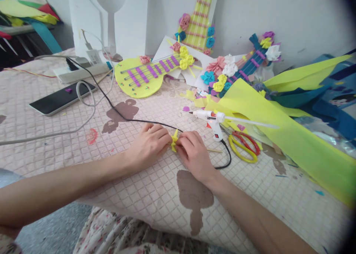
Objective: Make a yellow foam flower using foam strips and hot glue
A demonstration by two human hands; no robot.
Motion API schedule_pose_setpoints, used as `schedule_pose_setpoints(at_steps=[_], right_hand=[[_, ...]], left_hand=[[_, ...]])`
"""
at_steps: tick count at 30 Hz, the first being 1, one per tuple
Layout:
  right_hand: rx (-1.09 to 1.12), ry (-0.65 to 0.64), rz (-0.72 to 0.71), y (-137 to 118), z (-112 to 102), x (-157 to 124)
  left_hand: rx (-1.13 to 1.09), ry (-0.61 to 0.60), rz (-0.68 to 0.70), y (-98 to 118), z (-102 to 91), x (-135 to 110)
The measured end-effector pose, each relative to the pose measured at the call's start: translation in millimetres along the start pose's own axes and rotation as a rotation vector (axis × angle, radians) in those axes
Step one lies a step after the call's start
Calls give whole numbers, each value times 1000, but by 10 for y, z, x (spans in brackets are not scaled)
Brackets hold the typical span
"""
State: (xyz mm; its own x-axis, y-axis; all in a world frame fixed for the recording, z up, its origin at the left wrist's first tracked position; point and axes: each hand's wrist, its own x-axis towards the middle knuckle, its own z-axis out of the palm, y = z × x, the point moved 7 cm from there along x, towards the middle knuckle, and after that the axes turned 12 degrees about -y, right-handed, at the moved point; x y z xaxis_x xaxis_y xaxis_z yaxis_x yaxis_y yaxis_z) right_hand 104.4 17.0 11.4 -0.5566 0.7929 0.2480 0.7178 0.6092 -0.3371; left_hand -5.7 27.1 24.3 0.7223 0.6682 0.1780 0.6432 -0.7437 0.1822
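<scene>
The left hand [151,144] and the right hand [196,155] meet just above the tabletop [133,198], with the fingers of both pinched on a small yellow paper piece [174,139] between them. A thin stick [216,150] comes out beyond the right hand; it seems to pass through the yellow piece, though the fingers hide the join.

Just past the right hand lies a white glue gun [213,121] with a red switch, a clear glue stick [250,122] jutting from its back; any marking on its body is too small to read. Scissors [243,155] with one yellow and one red handle lie beside it. To the right, near long yellow sheets [278,127], blue printed packaging [340,94] shows a cartoon-like picture, its print too blurred to make out.

Behind the hands lies a yellow paper guitar [139,88] with purple bars. At left, a dark-screened phone [59,100] rests near a white power strip [80,71].
</scene>
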Motion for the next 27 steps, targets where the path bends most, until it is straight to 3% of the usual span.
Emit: schedule_pose_setpoints(at_steps=[27], right_hand=[[3, 15, 22, 4, -9, -6]], left_hand=[[-53, 15, -13, 7, -11, 15]])
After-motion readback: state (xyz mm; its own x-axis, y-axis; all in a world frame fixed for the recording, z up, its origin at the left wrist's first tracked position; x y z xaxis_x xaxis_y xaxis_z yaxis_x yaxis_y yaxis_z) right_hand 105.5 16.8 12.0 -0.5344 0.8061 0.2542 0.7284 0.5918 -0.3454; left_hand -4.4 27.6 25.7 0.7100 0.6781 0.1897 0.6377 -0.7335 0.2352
